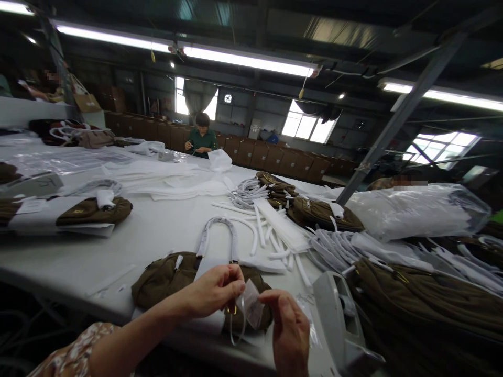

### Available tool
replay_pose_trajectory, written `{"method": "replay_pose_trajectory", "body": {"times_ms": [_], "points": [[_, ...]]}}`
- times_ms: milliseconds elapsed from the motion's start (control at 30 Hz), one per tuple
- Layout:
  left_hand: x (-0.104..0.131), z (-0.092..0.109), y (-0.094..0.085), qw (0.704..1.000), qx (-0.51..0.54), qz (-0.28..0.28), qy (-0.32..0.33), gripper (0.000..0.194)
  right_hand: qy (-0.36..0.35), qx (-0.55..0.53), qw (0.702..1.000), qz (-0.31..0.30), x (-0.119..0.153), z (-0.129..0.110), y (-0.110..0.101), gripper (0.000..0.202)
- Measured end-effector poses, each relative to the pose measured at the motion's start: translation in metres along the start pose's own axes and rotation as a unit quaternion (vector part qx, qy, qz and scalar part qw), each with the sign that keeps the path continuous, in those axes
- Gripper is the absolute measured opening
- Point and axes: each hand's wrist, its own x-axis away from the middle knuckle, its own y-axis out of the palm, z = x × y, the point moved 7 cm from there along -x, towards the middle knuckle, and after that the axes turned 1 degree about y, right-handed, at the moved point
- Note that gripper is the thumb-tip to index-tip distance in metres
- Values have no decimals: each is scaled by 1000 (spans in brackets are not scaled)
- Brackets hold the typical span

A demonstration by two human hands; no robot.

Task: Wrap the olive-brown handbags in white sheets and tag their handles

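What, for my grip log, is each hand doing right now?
Left hand: closed in a pinch at the small clear packet; exactly what it pinches is unclear.
Right hand: fingers curled, fingertips by the packet's edge; cannot tell whether it grips.

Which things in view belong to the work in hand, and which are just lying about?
At the hands:
- left hand, pinching a small translucent packet
- right hand, fingertips at its edge
- thin white loop beside it
- olive bag beneath, its handle wrapped

Lying about:
- other olive bags, left and right
- white tubes
- grey plastic device
- bulging clear sack
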Motion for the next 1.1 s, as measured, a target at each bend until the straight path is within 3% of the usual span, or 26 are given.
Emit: {"method": "replay_pose_trajectory", "body": {"times_ms": [67,133,200,233,300,400,467,533,600,633,700,767,900,1000,1100], "points": [[-1,5,2,1000,8,-8,11,33,39,11,999,34,-4,9,-11,33],[-3,12,4,1000,11,-15,23,35,88,7,995,-56,-5,19,3,46],[-4,19,2,999,-3,-1,38,35,128,-2,981,-148,3,29,19,45],[-4,22,-2,999,-15,17,49,34,141,3,976,-166,7,34,22,43],[-4,26,-17,993,-32,83,78,35,150,51,975,-156,15,45,12,42],[0,25,-40,978,-26,176,106,35,134,177,965,-139,23,56,-22,41],[-3,19,-36,983,-47,151,93,31,113,242,956,-117,22,52,-42,41],[-8,17,-17,987,-118,72,83,26,72,259,962,-50,16,36,-53,48],[-10,25,3,975,-190,22,109,21,35,205,978,-9,9,17,-41,60],[-11,32,9,969,-212,24,127,20,34,155,987,-18,5,12,-27,63],[-11,42,9,964,-217,56,140,19,68,60,994,-56,-1,10,5,62],[-10,45,-2,968,-200,93,119,20,100,30,994,-46,-4,15,23,52],[-3,19,-28,980,-143,119,74,22,38,122,992,2,-8,17,28,28],[3,-16,-36,988,-47,139,50,26,-33,187,981,-34,-9,12,35,22],[8,-45,-40,989,-7,147,33,29,-89,274,952,-101,-8,10,50,20]]}}
